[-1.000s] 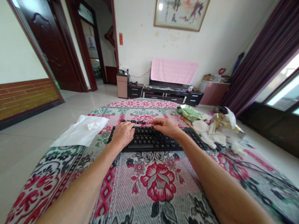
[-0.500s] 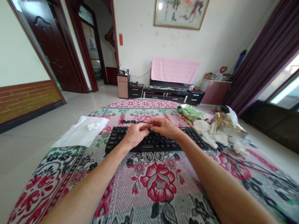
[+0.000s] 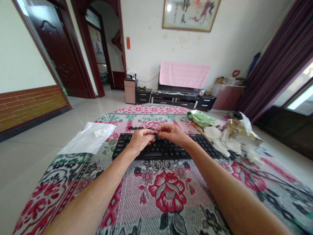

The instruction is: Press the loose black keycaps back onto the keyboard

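Observation:
A black keyboard (image 3: 153, 154) lies flat on the floral tablecloth, partly covered by both hands. My left hand (image 3: 141, 139) is closed over its middle, with thumb and forefinger pinching a small black keycap (image 3: 156, 134). Close beside it, my right hand (image 3: 172, 134) has its fingertips drawn together near the same keycap. Whatever those right fingertips hold is too small to make out. Behind the keyboard, a row of loose black keycaps (image 3: 135, 128) rests on the cloth, partly hidden by my hands.
White paper (image 3: 80, 143) with a crumpled tissue (image 3: 99, 133) lies at left. To the right are white gloves (image 3: 221, 142), a green cloth bag (image 3: 202, 119), a gold tissue box (image 3: 241, 130) and black cables (image 3: 271, 178). The patterned tablecloth (image 3: 168, 192) covers the table.
The view has shifted slightly. My fingertips have come a little apart, and the keycap in my left hand shows more plainly. The keyboard stays in place.

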Tool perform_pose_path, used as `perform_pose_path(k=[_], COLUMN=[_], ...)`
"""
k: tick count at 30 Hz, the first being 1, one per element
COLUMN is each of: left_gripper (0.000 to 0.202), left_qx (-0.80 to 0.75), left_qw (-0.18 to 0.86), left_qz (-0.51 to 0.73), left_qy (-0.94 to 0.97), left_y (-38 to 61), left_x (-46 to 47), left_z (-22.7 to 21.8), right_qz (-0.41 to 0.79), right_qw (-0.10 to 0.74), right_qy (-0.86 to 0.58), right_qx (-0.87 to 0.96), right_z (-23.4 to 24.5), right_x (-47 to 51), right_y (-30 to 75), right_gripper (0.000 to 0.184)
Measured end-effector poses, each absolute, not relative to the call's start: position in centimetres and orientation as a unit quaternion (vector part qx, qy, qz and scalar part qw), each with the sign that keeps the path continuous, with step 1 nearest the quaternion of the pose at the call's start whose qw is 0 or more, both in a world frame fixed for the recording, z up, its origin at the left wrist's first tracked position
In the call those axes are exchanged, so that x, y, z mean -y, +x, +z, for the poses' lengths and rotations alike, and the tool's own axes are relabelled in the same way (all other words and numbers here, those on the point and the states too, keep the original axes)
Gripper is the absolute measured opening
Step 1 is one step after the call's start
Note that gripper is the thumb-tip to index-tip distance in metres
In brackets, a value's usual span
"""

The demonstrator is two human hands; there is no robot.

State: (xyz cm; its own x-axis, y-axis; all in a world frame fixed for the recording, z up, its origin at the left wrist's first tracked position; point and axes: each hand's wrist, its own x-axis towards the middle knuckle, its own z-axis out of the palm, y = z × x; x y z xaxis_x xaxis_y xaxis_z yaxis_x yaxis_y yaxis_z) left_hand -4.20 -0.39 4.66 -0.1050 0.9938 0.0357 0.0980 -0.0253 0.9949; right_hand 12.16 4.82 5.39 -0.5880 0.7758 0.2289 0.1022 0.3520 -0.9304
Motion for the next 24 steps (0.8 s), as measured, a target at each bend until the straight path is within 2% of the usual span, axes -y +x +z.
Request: perform_pose_path(k=[8, 24], left_gripper=[0.016, 0.019], left_qx=[-0.538, -0.548], left_qw=[0.446, 0.44], left_qz=[0.525, 0.498], left_qy=[0.485, 0.508], left_y=[-4.1, -4.25], left_x=[0.52, 0.62], left_z=[4.77, 4.77], right_qz=[0.521, 0.496], right_qw=[0.326, 0.29], right_qy=[-0.279, -0.337], right_qx=[0.738, 0.746], right_z=[4.69, 4.77], right_x=[-5.04, -4.96], right_y=[12.07, 12.12], right_gripper=[0.019, 0.014])
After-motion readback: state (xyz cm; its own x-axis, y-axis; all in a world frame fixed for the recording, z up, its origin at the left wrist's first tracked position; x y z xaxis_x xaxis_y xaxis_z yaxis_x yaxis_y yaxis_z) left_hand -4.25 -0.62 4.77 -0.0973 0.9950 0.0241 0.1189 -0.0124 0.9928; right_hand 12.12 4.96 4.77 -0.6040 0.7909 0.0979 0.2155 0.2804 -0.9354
